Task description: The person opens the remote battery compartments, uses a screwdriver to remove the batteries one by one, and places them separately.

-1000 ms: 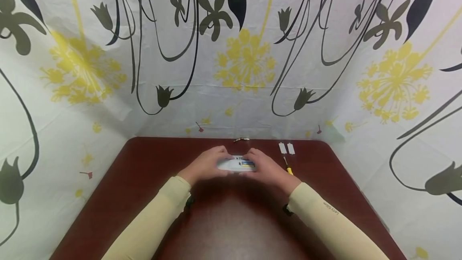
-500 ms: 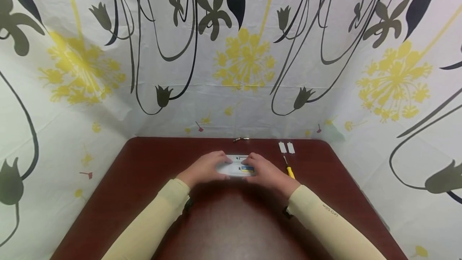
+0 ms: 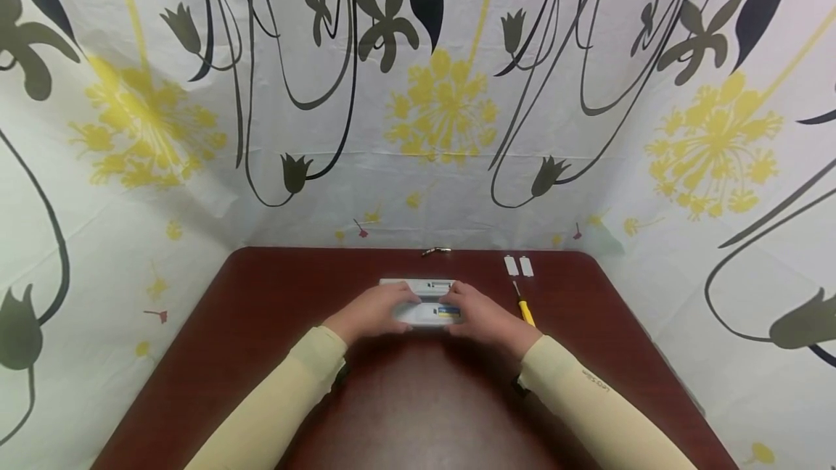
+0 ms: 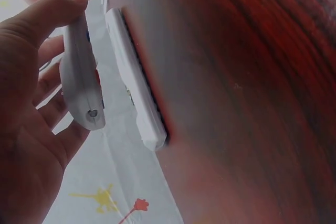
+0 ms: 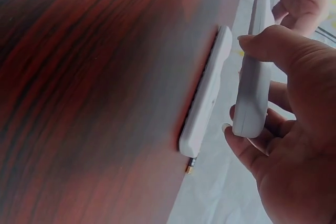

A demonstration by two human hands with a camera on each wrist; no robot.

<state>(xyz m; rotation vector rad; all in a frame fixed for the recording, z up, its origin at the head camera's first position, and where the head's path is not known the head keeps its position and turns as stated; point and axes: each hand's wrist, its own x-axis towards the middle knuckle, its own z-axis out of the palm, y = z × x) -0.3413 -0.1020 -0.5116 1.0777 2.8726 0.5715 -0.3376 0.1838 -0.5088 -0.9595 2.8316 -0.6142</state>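
Observation:
Both hands hold a white remote control [image 3: 421, 316] by its two ends, above the table. My left hand [image 3: 374, 310] grips the left end, thumb on the near long edge in the left wrist view, fingers behind. The right hand [image 3: 482, 314] grips the other end the same way. A blue-and-yellow patch shows in the held remote's back, beside the right fingers. Coloured buttons peek out on its far side in the left wrist view. Just behind lies a second white remote control [image 5: 207, 95], buttons down on the table, an open slot in its back.
Small batteries [image 3: 436, 251] lie at the table's back edge. To the right are two white battery covers [image 3: 519, 266] and a yellow-handled screwdriver [image 3: 525, 309]. A flowered curtain [image 3: 418, 194] surrounds the dark red table [image 3: 294, 274] at the back and sides.
Both hands have drawn the held remote control slightly toward the person. More of the second remote control behind it has come into sight.

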